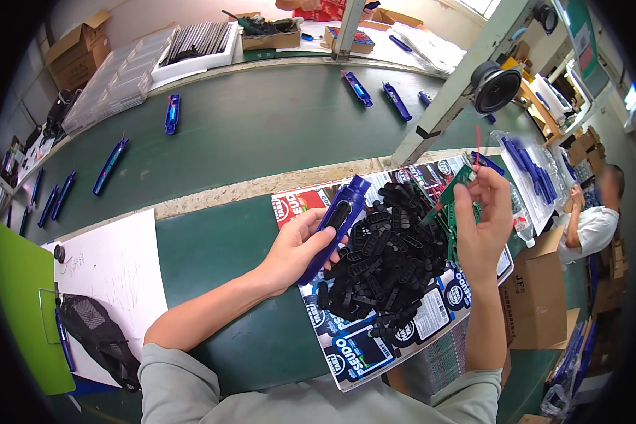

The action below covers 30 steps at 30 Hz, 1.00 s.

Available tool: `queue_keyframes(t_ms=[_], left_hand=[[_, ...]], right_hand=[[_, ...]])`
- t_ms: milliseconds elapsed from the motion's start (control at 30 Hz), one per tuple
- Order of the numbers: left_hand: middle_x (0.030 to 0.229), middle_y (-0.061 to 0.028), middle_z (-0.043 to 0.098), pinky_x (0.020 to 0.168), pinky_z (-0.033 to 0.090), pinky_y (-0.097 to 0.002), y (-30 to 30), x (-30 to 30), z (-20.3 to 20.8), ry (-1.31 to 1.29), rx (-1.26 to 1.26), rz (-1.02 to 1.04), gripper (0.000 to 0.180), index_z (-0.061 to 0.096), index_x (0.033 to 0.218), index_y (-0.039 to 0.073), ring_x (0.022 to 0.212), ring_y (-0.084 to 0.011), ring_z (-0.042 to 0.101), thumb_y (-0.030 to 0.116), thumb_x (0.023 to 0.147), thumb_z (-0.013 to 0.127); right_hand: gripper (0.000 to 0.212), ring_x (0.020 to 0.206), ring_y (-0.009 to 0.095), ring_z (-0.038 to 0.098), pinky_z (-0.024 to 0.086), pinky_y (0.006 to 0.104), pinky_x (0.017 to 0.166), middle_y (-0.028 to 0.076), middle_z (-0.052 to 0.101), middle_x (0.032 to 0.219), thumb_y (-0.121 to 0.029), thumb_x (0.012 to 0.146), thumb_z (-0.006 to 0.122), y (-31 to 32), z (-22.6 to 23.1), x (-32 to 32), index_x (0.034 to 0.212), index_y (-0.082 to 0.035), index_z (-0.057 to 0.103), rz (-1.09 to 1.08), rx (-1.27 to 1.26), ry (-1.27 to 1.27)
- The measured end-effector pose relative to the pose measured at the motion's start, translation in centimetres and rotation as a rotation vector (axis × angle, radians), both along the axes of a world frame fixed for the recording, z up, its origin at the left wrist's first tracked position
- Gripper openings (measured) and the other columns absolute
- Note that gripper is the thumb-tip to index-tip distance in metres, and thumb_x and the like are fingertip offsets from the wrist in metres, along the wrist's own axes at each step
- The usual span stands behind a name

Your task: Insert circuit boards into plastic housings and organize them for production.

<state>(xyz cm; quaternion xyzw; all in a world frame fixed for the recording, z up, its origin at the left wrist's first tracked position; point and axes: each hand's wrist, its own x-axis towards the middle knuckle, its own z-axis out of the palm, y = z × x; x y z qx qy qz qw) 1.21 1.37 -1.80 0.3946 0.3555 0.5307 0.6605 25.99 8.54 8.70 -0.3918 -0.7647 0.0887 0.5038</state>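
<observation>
Over the heap of black clips (pixel 381 261), your left hand (pixel 297 247) grips the blue casing (pixel 339 219) while your right hand (pixel 482 219) pinches a green circuit board (pixel 449 194); fitting it likely demands careful alignment.

The left hand (pixel 298 249) is wrapping around a blue plastic casing (pixel 336 225), tilting it above a pile of black plastic parts (pixel 381 265) lying on a printed sheet (pixel 353 353) on the green bench (pixel 219 247). The right hand (pixel 482 219) is pinching a green circuit board (pixel 451 189) over the pile.
</observation>
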Motion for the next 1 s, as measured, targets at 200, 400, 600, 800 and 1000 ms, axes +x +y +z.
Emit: queue_keyframes(t_ms=[200,400,600,800,1000], left_hand=[[0.105,-0.0041,0.066,0.069,0.053,-0.0248,-0.1,0.5,-0.3,-0.040,0.013,0.044,0.033,0.053,0.133,0.005,0.080,-0.0079,0.063,0.026,0.108,0.049],[0.106,-0.0041,0.066,0.072,0.052,-0.0240,-0.7,0.3,0.0,-0.068,0.094,0.059,0.038,0.053,0.138,0.003,0.084,-0.0079,0.061,0.028,0.109,0.047],[0.105,-0.0040,0.066,0.071,0.052,-0.0243,-0.7,0.5,0.3,-0.056,0.116,0.080,0.039,0.052,0.139,0.004,0.083,-0.0083,0.062,0.027,0.109,0.046],[0.104,-0.0042,0.066,0.070,0.052,-0.0244,-0.8,0.5,0.2,-0.055,0.104,0.073,0.040,0.052,0.140,0.003,0.081,-0.0089,0.062,0.027,0.109,0.045],[0.102,-0.0046,0.066,0.069,0.052,-0.0241,-1.0,0.7,-0.4,-0.069,0.092,0.078,0.039,0.053,0.139,0.003,0.080,-0.0094,0.063,0.026,0.109,0.043]], right_hand=[[0.038,0.087,0.011,0.065,0.053,0.0223,0.073,0.009,0.064,0.101,0.012,0.093,0.060,-5.1,-1.5,-5.8,0.128,0.005,0.050,0.404,-0.490,0.442],[0.026,0.085,0.012,0.069,0.056,0.0227,0.072,0.009,0.067,0.100,0.008,0.095,0.061,-5.4,-5.0,-7.9,0.120,0.005,0.054,0.399,-0.503,0.408],[0.025,0.088,0.014,0.070,0.057,0.0237,0.074,0.011,0.068,0.101,0.009,0.096,0.061,-5.6,-5.4,-8.0,0.120,0.006,0.054,0.418,-0.509,0.384],[0.023,0.083,0.012,0.068,0.055,0.0227,0.072,0.010,0.067,0.100,0.006,0.094,0.064,-5.2,-5.3,-7.8,0.117,0.003,0.059,0.406,-0.476,0.309],[0.027,0.073,0.016,0.059,0.050,0.0294,0.065,0.007,0.059,0.095,-0.001,0.083,0.076,-4.4,-5.5,-8.4,0.109,-0.003,0.068,0.154,-0.178,0.077]])
